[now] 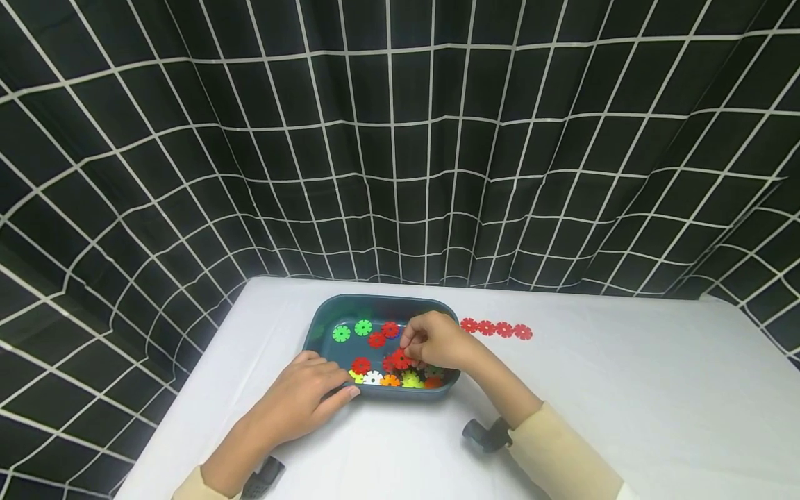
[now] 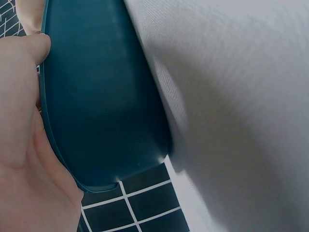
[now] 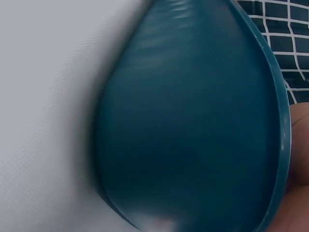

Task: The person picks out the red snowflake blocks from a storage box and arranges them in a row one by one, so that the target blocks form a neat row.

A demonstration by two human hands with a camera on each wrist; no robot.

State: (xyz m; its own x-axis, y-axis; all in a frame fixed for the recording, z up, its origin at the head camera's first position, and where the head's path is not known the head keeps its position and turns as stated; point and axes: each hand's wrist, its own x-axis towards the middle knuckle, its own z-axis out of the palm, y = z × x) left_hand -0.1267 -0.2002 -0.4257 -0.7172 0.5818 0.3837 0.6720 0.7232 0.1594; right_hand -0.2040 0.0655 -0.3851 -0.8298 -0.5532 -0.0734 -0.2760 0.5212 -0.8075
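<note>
A dark teal tray on the white table holds notched plastic discs. My left hand grips its near-left corner, fingers over the rim and thumb along the near outer side. In the left wrist view, the thumb is at the rim. My right hand reaches over the tray's right part and pinches a red notched disc between thumb and fingertips. Only the tray's outer wall and part of that hand show in the right wrist view; the disc is hidden there.
Loose discs in the tray include two green discs, a white disc, an orange disc and several red ones. A row of red discs lies right of the tray. A black, white-gridded curtain hangs behind the table.
</note>
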